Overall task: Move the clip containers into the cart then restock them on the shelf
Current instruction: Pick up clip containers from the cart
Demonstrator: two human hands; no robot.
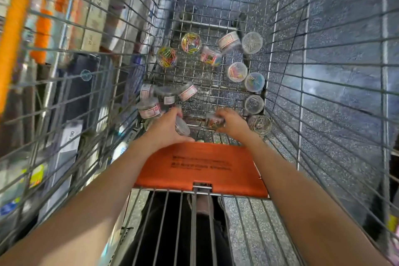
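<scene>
Both hands are down in the cart (pixel 302 75), each curled round a small clear clip container: the left hand (pixel 166 129) grips one lying on its side (pixel 182 126) near the basket's near edge, and the right hand (pixel 232 123) closes over another (pixel 214 120) just beside it, with coloured clips showing through. Nearest the person, the orange seat flap (pixel 200 170) lies between the forearms. Just past the hands, a cluster of tipped containers with red-and-white labels (pixel 149 109) sits against the left wall, and a row of upright containers (pixel 254 104) runs along the right wall, from one full of metal clips (pixel 259 124) at the near right corner toward the far end. Farther on, more containers of coloured clips (pixel 191 43) lie scattered on the wire floor toward the far edge. Beyond the left wall, blurred shelving with price tags (pixel 71 138) shows through the mesh. Judging by this, loading the cart looks largely done; whether these two are being set down or lifted out cannot be told, and restocking the shelf appears mostly still ahead.
</scene>
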